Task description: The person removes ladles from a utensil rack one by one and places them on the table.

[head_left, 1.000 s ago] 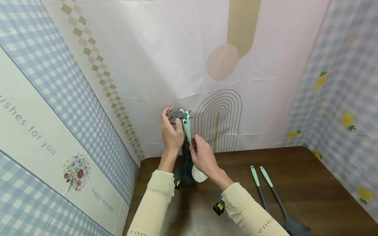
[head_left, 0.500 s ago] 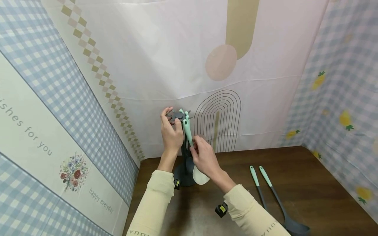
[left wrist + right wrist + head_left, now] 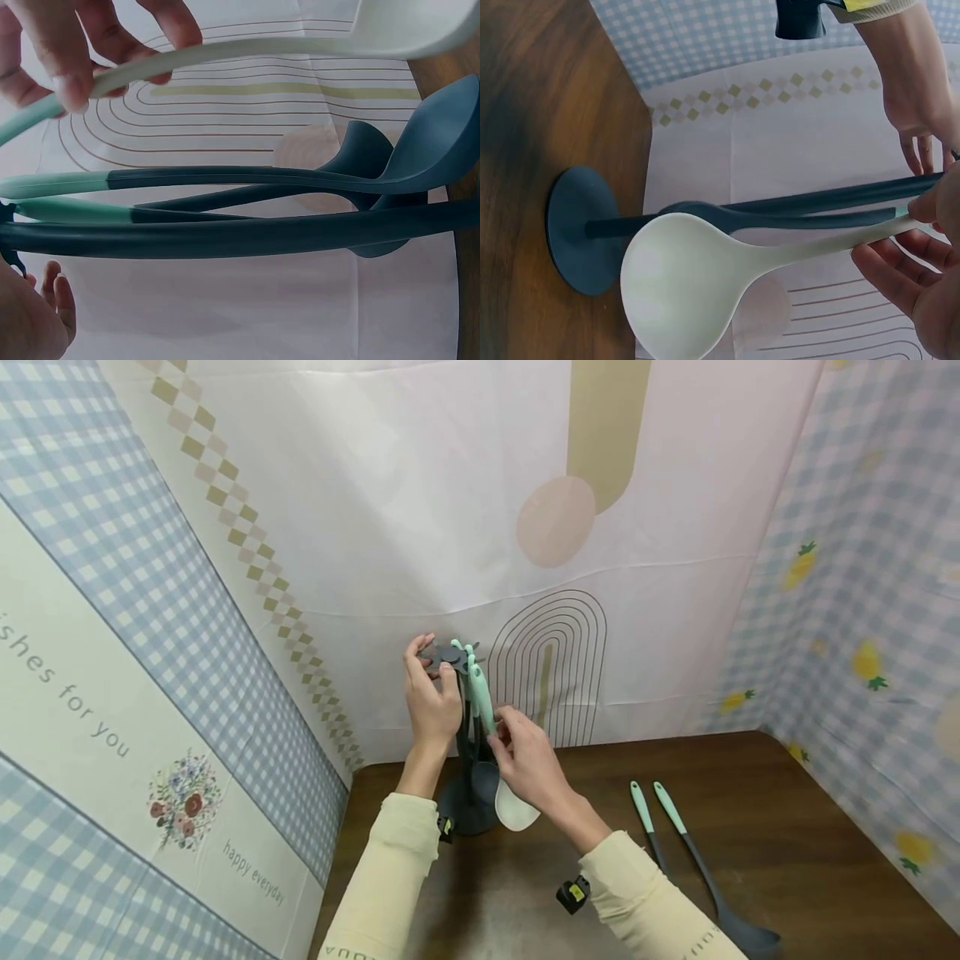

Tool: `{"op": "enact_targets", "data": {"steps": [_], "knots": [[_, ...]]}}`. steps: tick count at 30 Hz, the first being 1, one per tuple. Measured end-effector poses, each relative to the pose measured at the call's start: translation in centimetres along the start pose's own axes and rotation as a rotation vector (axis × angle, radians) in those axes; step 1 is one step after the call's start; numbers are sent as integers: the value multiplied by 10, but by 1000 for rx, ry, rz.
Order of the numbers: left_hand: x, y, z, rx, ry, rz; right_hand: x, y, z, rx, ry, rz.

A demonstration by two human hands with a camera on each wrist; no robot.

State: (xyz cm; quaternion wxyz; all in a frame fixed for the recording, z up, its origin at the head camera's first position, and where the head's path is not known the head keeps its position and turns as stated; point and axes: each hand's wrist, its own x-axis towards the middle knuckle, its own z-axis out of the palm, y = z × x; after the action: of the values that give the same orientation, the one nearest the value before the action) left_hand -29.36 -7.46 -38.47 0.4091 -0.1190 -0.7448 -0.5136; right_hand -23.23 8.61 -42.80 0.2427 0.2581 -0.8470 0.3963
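Observation:
In the head view my left hand (image 3: 433, 703) grips the hooked top (image 3: 450, 655) of a dark utensil stand, thumb on the near side and fingers round the far side. My right hand (image 3: 529, 762) pinches the handle of a pale ladle with a mint-green grip (image 3: 482, 693), its thumb on one side and fingers on the other. The ladle's white bowl (image 3: 686, 281) hangs low beside the stand's round base (image 3: 577, 232). Dark utensils with mint handles, one a ladle (image 3: 427, 150), hang along the stand's pole (image 3: 225, 238), apart from the pale ladle in the left wrist view.
Two dark utensils with mint handles lie on the brown table (image 3: 570, 793) at the right; one is a ladle (image 3: 750, 937), the other's head is hidden by the right sleeve (image 3: 645, 902). A patterned cloth (image 3: 420, 552) hangs close behind the stand.
My right hand has shifted slightly right, and the pale ladle's handle has swung a little right, away from the stand. The left hand keeps its grip on the stand's top.

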Motion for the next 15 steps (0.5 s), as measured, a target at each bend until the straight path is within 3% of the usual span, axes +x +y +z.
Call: {"op": "enact_targets", "data": {"steps": [15], "knots": [[0, 3, 1, -6, -7, -1, -6, 17, -26, 37, 8, 16]]}}
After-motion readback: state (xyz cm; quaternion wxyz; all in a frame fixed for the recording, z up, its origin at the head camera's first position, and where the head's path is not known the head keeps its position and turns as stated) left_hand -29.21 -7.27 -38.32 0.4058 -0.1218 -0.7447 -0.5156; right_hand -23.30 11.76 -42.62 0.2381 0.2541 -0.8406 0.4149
